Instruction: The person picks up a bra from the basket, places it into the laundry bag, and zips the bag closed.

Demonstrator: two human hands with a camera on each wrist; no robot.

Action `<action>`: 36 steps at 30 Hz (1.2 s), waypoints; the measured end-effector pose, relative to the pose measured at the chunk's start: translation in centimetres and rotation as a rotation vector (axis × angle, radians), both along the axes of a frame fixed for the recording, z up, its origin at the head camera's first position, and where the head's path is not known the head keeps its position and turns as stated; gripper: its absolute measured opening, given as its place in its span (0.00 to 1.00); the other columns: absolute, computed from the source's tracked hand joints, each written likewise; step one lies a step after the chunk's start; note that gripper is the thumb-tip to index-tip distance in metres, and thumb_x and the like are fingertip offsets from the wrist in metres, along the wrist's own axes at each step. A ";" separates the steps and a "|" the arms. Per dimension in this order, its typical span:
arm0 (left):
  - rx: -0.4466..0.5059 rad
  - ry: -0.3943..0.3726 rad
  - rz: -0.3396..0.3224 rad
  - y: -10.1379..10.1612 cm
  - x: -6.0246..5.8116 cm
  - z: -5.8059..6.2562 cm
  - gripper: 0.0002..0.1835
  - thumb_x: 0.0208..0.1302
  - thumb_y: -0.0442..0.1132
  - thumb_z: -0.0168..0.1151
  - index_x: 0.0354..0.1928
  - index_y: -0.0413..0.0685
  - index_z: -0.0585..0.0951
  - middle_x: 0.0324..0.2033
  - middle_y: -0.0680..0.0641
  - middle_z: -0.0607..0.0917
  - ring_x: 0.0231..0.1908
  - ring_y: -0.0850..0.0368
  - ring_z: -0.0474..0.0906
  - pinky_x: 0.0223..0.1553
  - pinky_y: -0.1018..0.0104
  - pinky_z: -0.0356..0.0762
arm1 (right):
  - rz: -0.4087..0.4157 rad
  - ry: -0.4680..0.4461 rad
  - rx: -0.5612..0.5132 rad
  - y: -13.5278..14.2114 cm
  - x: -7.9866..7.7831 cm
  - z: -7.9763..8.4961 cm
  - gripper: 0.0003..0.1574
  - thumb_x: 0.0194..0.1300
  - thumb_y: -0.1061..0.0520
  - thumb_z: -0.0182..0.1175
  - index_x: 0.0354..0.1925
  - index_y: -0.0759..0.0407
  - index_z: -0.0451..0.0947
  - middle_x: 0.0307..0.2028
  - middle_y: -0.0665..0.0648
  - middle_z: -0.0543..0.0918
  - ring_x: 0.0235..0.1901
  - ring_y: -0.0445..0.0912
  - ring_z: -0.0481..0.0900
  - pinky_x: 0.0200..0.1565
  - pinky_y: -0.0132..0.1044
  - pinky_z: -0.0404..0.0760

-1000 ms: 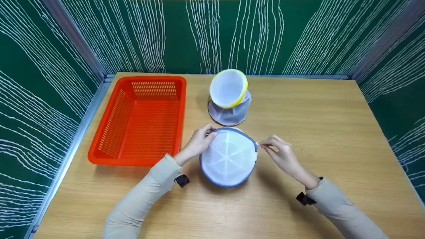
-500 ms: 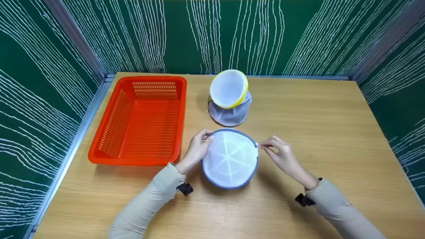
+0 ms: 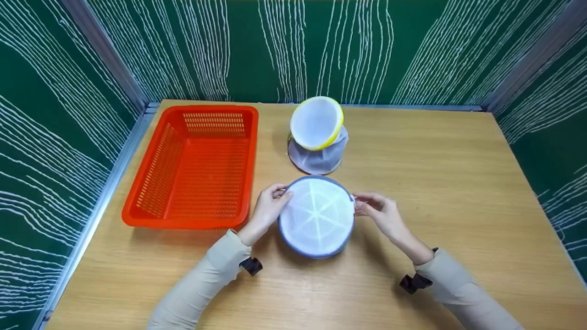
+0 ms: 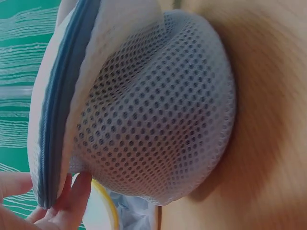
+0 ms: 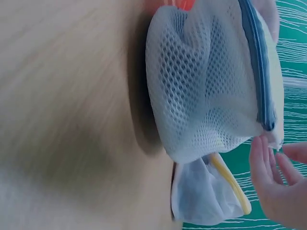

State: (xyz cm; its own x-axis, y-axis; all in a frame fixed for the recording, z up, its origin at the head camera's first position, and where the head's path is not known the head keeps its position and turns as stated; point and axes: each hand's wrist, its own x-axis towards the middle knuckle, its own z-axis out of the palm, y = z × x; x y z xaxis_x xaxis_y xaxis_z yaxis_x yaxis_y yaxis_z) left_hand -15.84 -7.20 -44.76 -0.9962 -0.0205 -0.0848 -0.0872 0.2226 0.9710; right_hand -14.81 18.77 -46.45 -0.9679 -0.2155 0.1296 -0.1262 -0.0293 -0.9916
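A round white mesh laundry bag (image 3: 316,217) stands near the table's middle, its ribbed lid facing up. Around the lid runs a blue-grey zipper (image 4: 64,96), drawn closed along the stretch visible in the left wrist view. My left hand (image 3: 266,208) grips the upper left rim, thumb on top and fingers below. On the right, my right hand (image 3: 383,215) pinches the rim at the zipper's end, where a small white tab shows. The mesh side (image 5: 192,86) sags in folds, close over the table.
Behind the bag, a yellow-rimmed white bowl-shaped piece (image 3: 316,123) tilts atop a greyish fabric base (image 3: 316,158). An orange-red plastic basket (image 3: 206,183) sits at the left. Green panels with white lines (image 3: 257,50) enclose the table's back and sides.
My right hand has shifted left, from pinching the zipper pull to the bag's rim. The left hand has slid slightly down the left rim, and the lid has turned to lie more level.
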 end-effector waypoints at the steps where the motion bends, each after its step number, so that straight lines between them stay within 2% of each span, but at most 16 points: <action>1: 0.008 -0.002 0.005 -0.1 0.2 -0.1 0.15 0.57 0.33 0.56 0.46 0.31 0.74 0.38 0.36 0.79 0.40 0.49 0.75 0.39 0.66 0.75 | 0.015 -0.017 -0.019 0.4 -0.4 -1.3 0.18 0.59 0.65 0.54 0.45 0.79 0.70 0.36 0.64 0.80 0.31 0.45 0.80 0.35 0.36 0.80; 3: 0.027 -0.005 0.019 -0.3 0.5 -0.2 0.16 0.57 0.32 0.56 0.46 0.29 0.74 0.38 0.35 0.79 0.39 0.49 0.75 0.39 0.66 0.75 | 0.037 -0.066 -0.042 1.3 -1.3 -4.1 0.20 0.59 0.61 0.56 0.47 0.74 0.71 0.37 0.62 0.80 0.33 0.47 0.80 0.36 0.38 0.79; 6: 0.060 -0.029 0.048 -0.7 1.0 -0.5 0.16 0.57 0.32 0.56 0.46 0.29 0.73 0.38 0.35 0.79 0.36 0.53 0.74 0.38 0.68 0.75 | 0.062 -0.148 -0.080 2.6 -2.5 -7.9 0.21 0.59 0.60 0.56 0.50 0.68 0.72 0.39 0.65 0.79 0.35 0.52 0.80 0.38 0.41 0.79; 7: 0.073 -0.040 0.054 -0.8 1.1 -0.6 0.16 0.57 0.33 0.56 0.46 0.29 0.73 0.37 0.36 0.79 0.34 0.55 0.74 0.36 0.69 0.75 | 0.038 -0.186 -0.067 3.0 -3.1 -9.3 0.22 0.58 0.58 0.58 0.50 0.68 0.72 0.40 0.66 0.79 0.36 0.53 0.79 0.38 0.42 0.78; 10: 0.143 -0.072 0.064 -1.1 1.6 -1.0 0.16 0.57 0.34 0.56 0.46 0.29 0.73 0.34 0.40 0.78 0.29 0.61 0.73 0.30 0.71 0.74 | 0.013 -0.242 -0.082 3.1 -3.1 -10.1 0.26 0.57 0.58 0.59 0.51 0.69 0.70 0.42 0.69 0.77 0.37 0.56 0.79 0.39 0.45 0.78; 14: 0.239 -0.099 0.085 -1.4 2.3 -1.6 0.15 0.57 0.33 0.55 0.43 0.28 0.72 0.28 0.46 0.76 0.24 0.63 0.72 0.27 0.69 0.75 | 0.015 -0.274 -0.120 2.6 -2.4 -9.0 0.24 0.57 0.58 0.59 0.50 0.68 0.71 0.41 0.66 0.79 0.37 0.54 0.79 0.38 0.43 0.79; 19: 0.271 -0.116 0.126 -1.3 2.6 -1.8 0.13 0.57 0.32 0.56 0.41 0.28 0.73 0.25 0.48 0.76 0.23 0.63 0.71 0.27 0.67 0.74 | -0.011 -0.374 -0.136 0.7 -0.1 -3.0 0.23 0.55 0.59 0.60 0.49 0.69 0.72 0.37 0.58 0.81 0.35 0.47 0.80 0.40 0.40 0.78; 21: 0.284 -0.130 0.143 -1.2 2.5 -1.8 0.12 0.57 0.32 0.56 0.41 0.29 0.73 0.25 0.49 0.76 0.22 0.63 0.70 0.27 0.67 0.73 | -0.050 -0.448 -0.136 0.0 0.5 -0.7 0.21 0.54 0.59 0.62 0.46 0.66 0.74 0.35 0.55 0.81 0.34 0.45 0.79 0.42 0.39 0.77; 22: 0.293 -0.135 0.152 -1.1 2.4 -1.7 0.12 0.57 0.32 0.56 0.40 0.29 0.73 0.25 0.49 0.76 0.22 0.63 0.70 0.27 0.67 0.73 | -0.061 -0.476 -0.151 -0.2 0.5 -0.1 0.17 0.55 0.60 0.61 0.44 0.63 0.75 0.34 0.54 0.81 0.34 0.44 0.79 0.42 0.38 0.77; 25: 0.334 -0.136 0.177 -0.8 2.1 -1.3 0.11 0.57 0.31 0.56 0.40 0.29 0.73 0.25 0.48 0.76 0.22 0.62 0.70 0.26 0.69 0.72 | -0.082 -0.530 -0.198 -0.3 0.4 0.9 0.07 0.57 0.63 0.57 0.37 0.56 0.77 0.33 0.52 0.81 0.33 0.43 0.79 0.43 0.37 0.77; 29: 0.402 -0.133 0.205 -0.3 1.5 -0.7 0.10 0.57 0.30 0.56 0.39 0.29 0.73 0.25 0.47 0.77 0.22 0.61 0.72 0.25 0.71 0.72 | -0.086 -0.540 -0.253 -0.1 -0.1 1.4 0.08 0.59 0.65 0.55 0.33 0.53 0.79 0.32 0.52 0.82 0.33 0.43 0.79 0.45 0.36 0.76; 36: 0.483 -0.121 0.225 0.3 0.0 0.2 0.12 0.58 0.31 0.56 0.41 0.28 0.73 0.26 0.46 0.78 0.25 0.60 0.74 0.27 0.72 0.74 | -0.097 -0.546 -0.357 0.0 -1.1 1.8 0.09 0.60 0.65 0.53 0.32 0.54 0.79 0.32 0.52 0.82 0.32 0.41 0.79 0.40 0.33 0.77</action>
